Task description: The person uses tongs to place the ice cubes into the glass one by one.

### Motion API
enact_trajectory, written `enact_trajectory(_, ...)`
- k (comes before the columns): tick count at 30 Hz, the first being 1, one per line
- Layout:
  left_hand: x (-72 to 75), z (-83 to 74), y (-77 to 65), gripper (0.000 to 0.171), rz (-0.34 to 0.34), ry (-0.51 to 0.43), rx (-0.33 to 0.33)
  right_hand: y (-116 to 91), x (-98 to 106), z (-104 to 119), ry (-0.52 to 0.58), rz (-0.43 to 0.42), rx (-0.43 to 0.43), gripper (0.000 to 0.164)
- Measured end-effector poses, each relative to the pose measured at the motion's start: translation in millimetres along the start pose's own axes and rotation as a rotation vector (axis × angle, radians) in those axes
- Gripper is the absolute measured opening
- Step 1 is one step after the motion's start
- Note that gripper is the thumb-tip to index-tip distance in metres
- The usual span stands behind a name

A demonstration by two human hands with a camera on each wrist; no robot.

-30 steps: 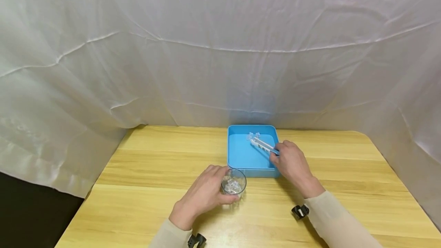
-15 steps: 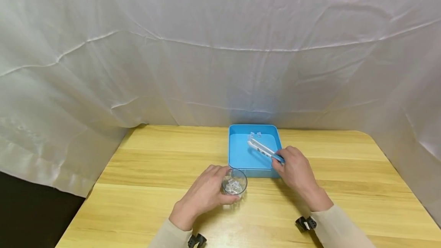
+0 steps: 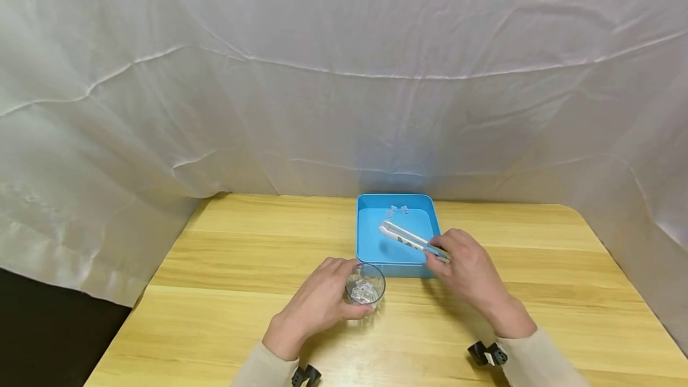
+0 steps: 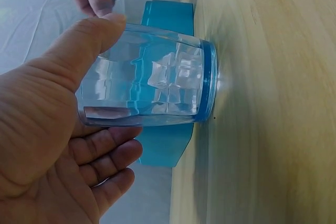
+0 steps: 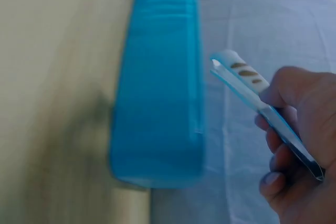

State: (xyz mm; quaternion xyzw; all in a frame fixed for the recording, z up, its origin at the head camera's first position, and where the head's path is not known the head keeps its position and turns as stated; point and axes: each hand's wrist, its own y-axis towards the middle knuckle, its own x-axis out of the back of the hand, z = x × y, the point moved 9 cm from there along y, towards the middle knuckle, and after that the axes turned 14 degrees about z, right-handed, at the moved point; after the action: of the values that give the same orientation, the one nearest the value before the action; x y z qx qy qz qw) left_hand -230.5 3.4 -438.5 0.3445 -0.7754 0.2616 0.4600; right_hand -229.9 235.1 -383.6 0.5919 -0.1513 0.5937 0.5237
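My left hand (image 3: 314,304) holds a clear drinking glass (image 4: 118,85) upright on the table, thumb on one side and fingers on the other. Several clear cubes (image 4: 181,72) lie in the bottom of the glass. My right hand (image 3: 473,270) grips a pair of white-tipped tongs (image 3: 402,236) by the handle end. Their arms are pressed nearly together above the blue tray (image 3: 398,269); whether a cube sits between the tips, I cannot tell. A few clear cubes (image 3: 405,210) lie at the tray's back edge.
The blue tray stands just behind the glass on the light wooden table (image 3: 231,267). A pale curtain (image 3: 322,106) hangs along the back and both sides. Each wrist has a black camera mount (image 3: 488,353).
The tongs have lifted away from the cubes at the tray's back and moved toward me and slightly left at the tips. My right hand has drawn back; the left hand and glass stay put.
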Motion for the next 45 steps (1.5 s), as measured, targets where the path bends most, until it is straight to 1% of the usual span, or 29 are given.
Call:
enact_trajectory(5, -0.8, -0.8, 0.9, 0.088, 0.004, -0.002, 0.002, -1.3, 10.7, 4.9, 0.034, 0.053, 0.004, 0.019)
enact_trajectory(10, -1.2, -0.7, 1.3, 0.088, 0.006, -0.003, 0.001, -1.9, 16.0, 11.7, 0.077, 0.097, 0.043, 0.021)
enact_trajectory(18, -0.9, -0.3, 1.1, 0.090, 0.001, 0.006, 0.002, -2.7, 14.7, 24.2, 0.160, 0.198, 0.125, 0.021)
enact_trajectory(21, -1.0, -0.4, 1.1, 0.090, 0.001, 0.007, 0.002, -3.3, 13.9, 27.7, 0.169, 0.218, 0.133, 0.022)
enact_trajectory(30, -0.1, -0.7, 0.8, 0.089, -0.003, 0.008, -0.004, -3.6, 12.0, 33.9, 0.186, 0.252, 0.136, 0.021)
enact_trajectory(45, 0.0, -1.3, 0.9, 0.089, 0.001, 0.008, -0.010, -4.1, 10.6, 30.5, 0.180, 0.252, 0.116, 0.020)
